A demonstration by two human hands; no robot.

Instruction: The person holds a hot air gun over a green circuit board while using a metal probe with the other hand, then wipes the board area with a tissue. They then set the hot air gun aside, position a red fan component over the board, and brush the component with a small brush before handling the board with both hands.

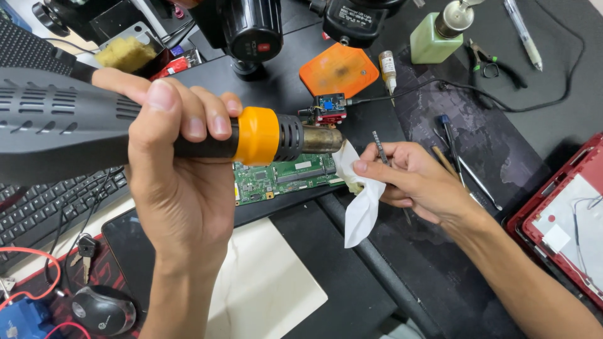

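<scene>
**Hot-air gun held level over a circuit board**

Dark, scuffed bench mats cover the worktop, crowded with electronics gear. The left hand is wrapped tight around a heat gun, fingers clenched on its black neck just behind the orange collar; the grey vented body runs off to the left and the tarnished metal nozzle points right. Below the nozzle lies a green circuit board, flat, densely populated, with long connector slots. The right hand pinches a thin metal tool together with a crumpled white tissue, which hangs just beside the nozzle tip.

Judging from this, good practice is to keep the nozzle steady and aimed at the board, and to hold the soft tissue out of the hot stream, since paper scorches easily.

Around them: a small blue-and-red module on a cable, an orange hexagonal plastic piece, a pale green pump bottle, a black keyboard, a glossy black mouse and a red laptop shell at the right edge.
</scene>
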